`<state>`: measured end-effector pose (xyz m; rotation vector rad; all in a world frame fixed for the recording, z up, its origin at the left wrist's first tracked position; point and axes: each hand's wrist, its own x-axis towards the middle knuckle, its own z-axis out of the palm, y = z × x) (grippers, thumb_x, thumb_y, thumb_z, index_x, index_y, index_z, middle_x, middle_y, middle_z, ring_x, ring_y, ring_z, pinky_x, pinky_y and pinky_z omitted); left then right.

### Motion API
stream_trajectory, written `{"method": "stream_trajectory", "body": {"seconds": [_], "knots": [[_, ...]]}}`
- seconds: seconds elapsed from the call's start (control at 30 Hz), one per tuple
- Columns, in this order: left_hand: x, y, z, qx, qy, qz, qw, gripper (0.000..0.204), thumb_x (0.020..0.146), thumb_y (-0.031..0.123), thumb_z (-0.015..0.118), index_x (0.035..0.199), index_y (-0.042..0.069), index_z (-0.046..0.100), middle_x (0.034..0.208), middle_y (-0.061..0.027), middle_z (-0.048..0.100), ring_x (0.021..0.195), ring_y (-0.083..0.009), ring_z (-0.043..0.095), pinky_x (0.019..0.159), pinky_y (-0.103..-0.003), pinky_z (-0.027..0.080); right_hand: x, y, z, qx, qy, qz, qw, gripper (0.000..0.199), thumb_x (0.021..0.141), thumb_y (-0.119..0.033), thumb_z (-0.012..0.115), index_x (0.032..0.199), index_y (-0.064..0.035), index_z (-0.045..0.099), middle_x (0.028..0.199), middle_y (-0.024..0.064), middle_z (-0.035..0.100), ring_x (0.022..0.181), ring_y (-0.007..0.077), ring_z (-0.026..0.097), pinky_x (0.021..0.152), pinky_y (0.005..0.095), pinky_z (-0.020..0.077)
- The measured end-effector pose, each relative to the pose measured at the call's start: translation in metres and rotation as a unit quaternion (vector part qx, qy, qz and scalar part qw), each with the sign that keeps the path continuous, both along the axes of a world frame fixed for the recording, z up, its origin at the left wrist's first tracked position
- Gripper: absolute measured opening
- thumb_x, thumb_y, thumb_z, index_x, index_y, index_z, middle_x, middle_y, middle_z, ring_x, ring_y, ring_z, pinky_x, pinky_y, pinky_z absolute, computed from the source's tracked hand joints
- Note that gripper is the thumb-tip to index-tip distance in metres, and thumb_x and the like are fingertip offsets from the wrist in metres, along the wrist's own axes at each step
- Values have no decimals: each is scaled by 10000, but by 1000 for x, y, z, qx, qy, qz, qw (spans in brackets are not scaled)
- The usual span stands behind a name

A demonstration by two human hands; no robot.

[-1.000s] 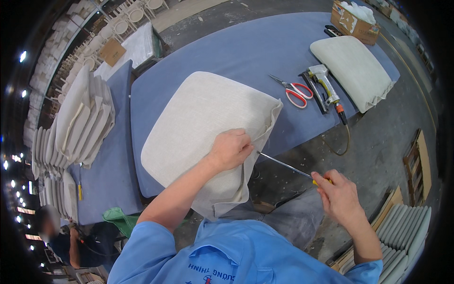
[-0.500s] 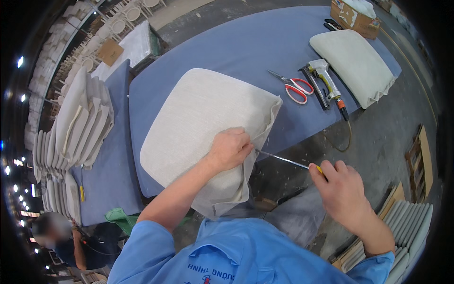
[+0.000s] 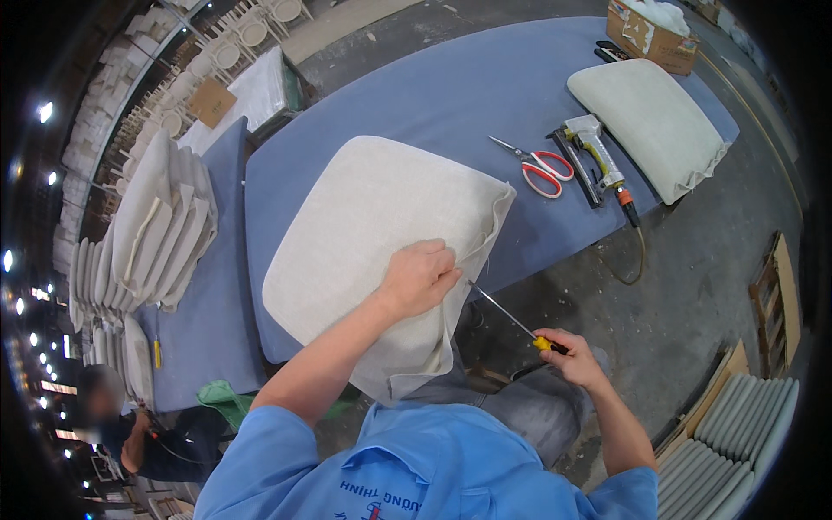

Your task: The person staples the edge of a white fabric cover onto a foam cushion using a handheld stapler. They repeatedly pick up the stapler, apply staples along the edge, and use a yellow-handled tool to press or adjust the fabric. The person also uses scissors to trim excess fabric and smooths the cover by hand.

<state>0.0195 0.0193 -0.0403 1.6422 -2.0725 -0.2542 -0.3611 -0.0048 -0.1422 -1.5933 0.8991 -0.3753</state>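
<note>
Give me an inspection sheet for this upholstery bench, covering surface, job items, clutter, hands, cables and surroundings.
Surface: long blue-covered table, bare at the middle.
Job's things: beige seat cushion overhanging the near edge, loose fabric at its corner; yellow-handled screwdriver, tip at that fabric.
Clutter: red-handled scissors, staple gun, second cushion, cardboard box.
Hands: left hand presses on the cushion edge; right hand grips the screwdriver handle.
Cables: hose from the staple gun hangs off the table edge.
Surroundings: stacked cushions on the left, more at lower right; another person crouched at lower left.
</note>
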Motion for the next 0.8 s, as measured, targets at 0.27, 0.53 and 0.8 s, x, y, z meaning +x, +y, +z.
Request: {"method": "stream_trajectory", "body": {"seconds": [0.27,0.53,0.8], "knots": [[-2,3,-1,-9,-5,9,1000,249,941,180,748,792,69,583,814,-113,595,760,-353,647,676,-476,518,-9,0,31,-218,16,-46,975,431,934,13,778,1354,-78,752,1206,153,748,1056,354,751,901,402,592],[-5,2,-2,-11,-17,13,1000,263,949,189,740,785,59,579,809,-116,595,752,-339,646,679,-471,522,-10,-2,27,-246,26,-37,968,421,934,2,778,1346,-83,753,1214,161,739,1049,378,745,887,428,596],[-2,5,0,-9,-21,16,1000,266,950,188,746,785,63,579,803,-108,591,743,-328,644,663,-454,518,2,-12,13,-242,18,-33,970,431,921,1,789,1340,-95,764,1233,154,745,1107,374,731,942,437,589]]}}
